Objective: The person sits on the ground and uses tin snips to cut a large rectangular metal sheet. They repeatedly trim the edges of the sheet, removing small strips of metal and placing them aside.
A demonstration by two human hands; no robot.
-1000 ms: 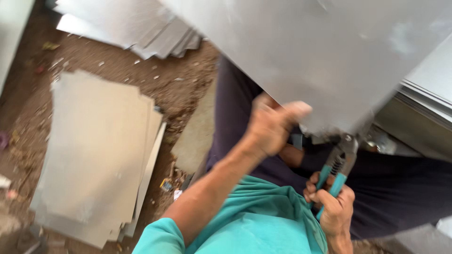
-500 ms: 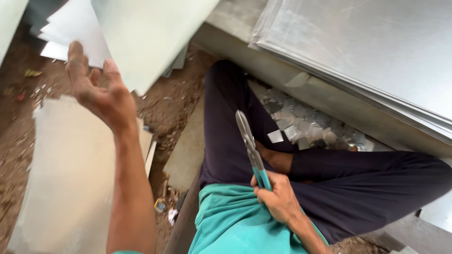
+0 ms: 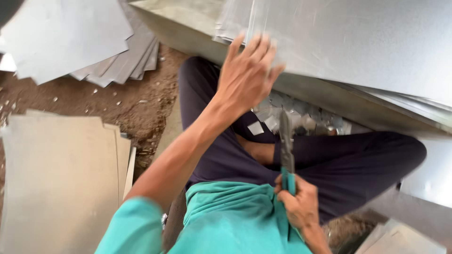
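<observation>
Left hand (image 3: 247, 75) has swung back from the side piles, fingers spread on the metal sheet stack (image 3: 358, 47), gripping nothing; right hand (image 3: 296, 204) stays closed round the snips (image 3: 286, 150), blades shut.

1. The left arm stretches forward and up from a teal sleeve, elbow nearly straight, forearm bare.
2. The left hand (image 3: 247, 75) is open, palm away from the camera, fingers (image 3: 256, 47) spread and pointing upward, slightly blurred.
3. The right hand (image 3: 296, 204) sits low near the lap, wrist bent, fingers curled tight in a fist-like grip around a handle.
4. The two hands are well apart.
</observation>
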